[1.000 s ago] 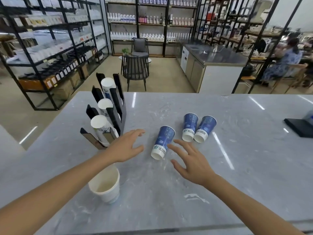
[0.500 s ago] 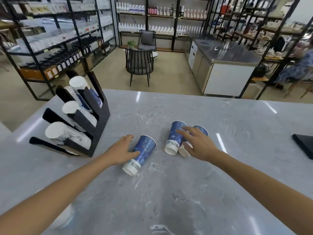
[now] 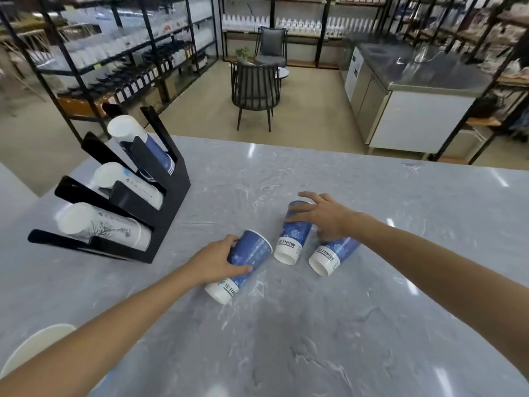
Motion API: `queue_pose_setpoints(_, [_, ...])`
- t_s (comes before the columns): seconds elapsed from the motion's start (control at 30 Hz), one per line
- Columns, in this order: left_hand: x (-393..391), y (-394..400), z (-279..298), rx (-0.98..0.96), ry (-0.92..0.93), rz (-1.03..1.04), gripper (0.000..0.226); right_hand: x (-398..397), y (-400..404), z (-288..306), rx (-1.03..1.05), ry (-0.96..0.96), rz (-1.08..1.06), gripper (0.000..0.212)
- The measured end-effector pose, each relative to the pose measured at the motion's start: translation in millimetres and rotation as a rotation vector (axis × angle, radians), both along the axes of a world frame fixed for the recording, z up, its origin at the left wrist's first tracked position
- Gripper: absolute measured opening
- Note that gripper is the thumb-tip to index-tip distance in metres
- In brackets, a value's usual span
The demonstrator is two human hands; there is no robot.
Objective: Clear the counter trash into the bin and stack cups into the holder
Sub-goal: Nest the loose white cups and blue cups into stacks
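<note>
Three blue paper cups lie on their sides on the grey marble counter (image 3: 286, 339). My left hand (image 3: 213, 260) grips the left blue cup (image 3: 246, 260), its base lifted slightly off the counter. My right hand (image 3: 320, 214) rests over the middle blue cup (image 3: 293, 239) and the right blue cup (image 3: 333, 255), fingers spread on both. The black cup holder (image 3: 169, 190) stands at the left with three slanted slots, each holding a stack of cups: a blue stack on top and two white stacks below.
A white paper cup (image 3: 31, 348) stands at the counter's near left edge, partly hidden by my left forearm. Beyond the far edge are a dark chair (image 3: 254, 90), a steel cabinet (image 3: 415, 90) and shelving racks.
My left hand has closed around the left cup and tilted it. My right hand slid from above the two right cups onto them. The view has shifted right and forward.
</note>
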State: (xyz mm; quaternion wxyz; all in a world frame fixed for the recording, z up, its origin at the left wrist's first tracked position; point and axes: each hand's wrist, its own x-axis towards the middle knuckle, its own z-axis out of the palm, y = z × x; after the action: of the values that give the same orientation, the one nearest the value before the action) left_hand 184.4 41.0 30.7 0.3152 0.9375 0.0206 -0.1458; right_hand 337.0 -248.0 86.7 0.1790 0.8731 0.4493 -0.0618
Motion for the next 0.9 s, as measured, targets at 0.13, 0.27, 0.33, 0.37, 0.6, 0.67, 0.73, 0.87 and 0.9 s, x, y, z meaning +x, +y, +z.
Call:
queue_pose_setpoints(0.13, [3.4,4.6,0.2,-0.036,0.015,-0.003,0.091,10.1,3.6,-10.4,0.02,0.02,0.02,0.089])
queue_pose_setpoints(0.27, [10.1,12.7,6.2,-0.003,-0.016,-0.035,0.087,16.3,10.6,-23.2,0.083,0.004,0.027,0.075])
queue_pose_setpoints(0.33, [12.3,16.7,9.4,0.033,-0.063,-0.04,0.084,17.8,13.7,-28.8,0.099,-0.011,0.034,0.07])
queue_pose_setpoints(0.37, [13.1,18.7,10.4,0.046,-0.086,-0.039,0.083,18.3,14.9,-30.6,0.101,-0.011,0.037,0.07])
queue_pose_setpoints(0.6, [11.3,28.2,14.0,0.157,-0.147,-0.087,0.084,15.4,6.3,-26.3,0.179,0.025,-0.037,0.08])
queue_pose_setpoints(0.67, [8.5,29.9,15.7,0.183,-0.172,-0.104,0.085,11.4,2.4,-21.5,0.214,0.032,-0.072,0.08])
queue_pose_setpoints(0.73, [5.9,31.3,18.3,0.203,-0.204,-0.116,0.085,5.9,0.1,-16.3,0.25,0.028,-0.109,0.083])
queue_pose_setpoints(0.87, [2.4,29.6,28.1,0.213,-0.264,-0.131,0.086,-10.7,1.8,-6.1,0.361,0.006,-0.118,0.082])
queue_pose_setpoints(0.9, [1.7,28.5,30.6,0.213,-0.276,-0.136,0.085,-15.4,3.6,-3.7,0.375,-0.001,-0.105,0.082])
